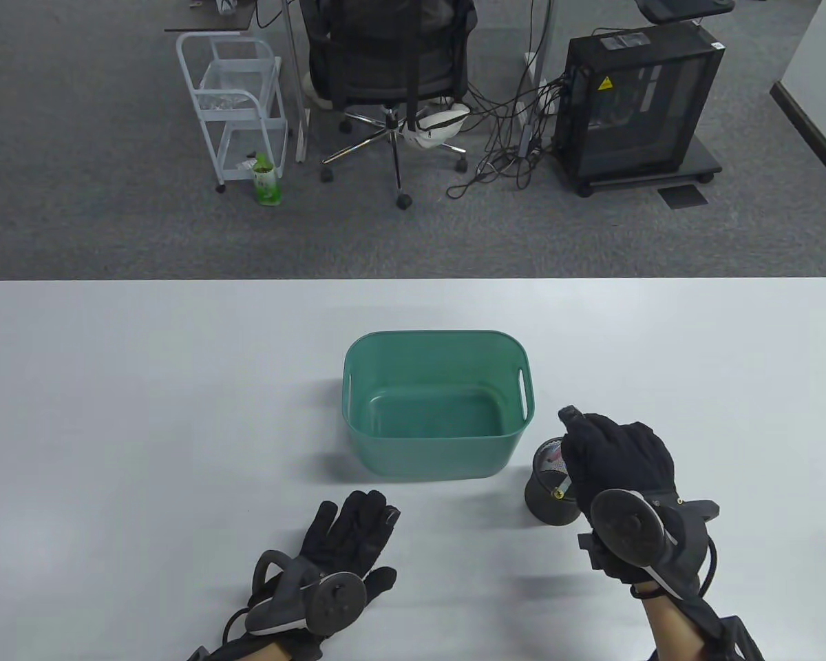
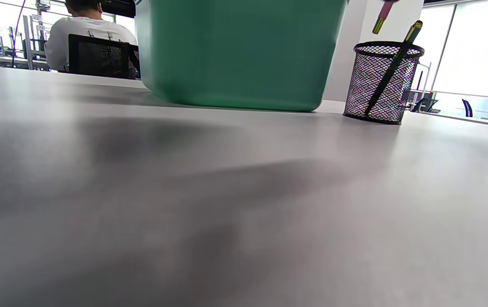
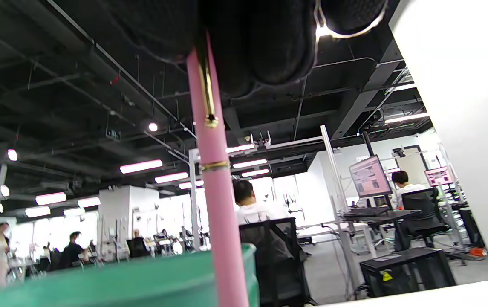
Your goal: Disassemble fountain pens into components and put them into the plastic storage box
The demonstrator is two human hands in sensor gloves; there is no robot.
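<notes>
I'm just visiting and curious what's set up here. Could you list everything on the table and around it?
Storage box: one, green, table centre, nothing visible inside.
Pen holder: one, black mesh, right of the box.
Black pen: one, gold-tipped, leaning in the holder.
Pink pen: one, gold clip, held above the holder.
Table: one, white.
Office chair: one, black, behind the table.
Trolley: one, white.
Computer tower: one, black.
Left hand: black glove, flat on the table.
Right hand: black glove, fingers grip the pink pen.

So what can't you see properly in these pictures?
- Pink pen: both ends hidden in the right wrist view, top by the right hand, bottom by the picture edge.
- Mesh pen cup: contents covered by that hand in the table view.
- Left hand: absent from its wrist view.
</notes>
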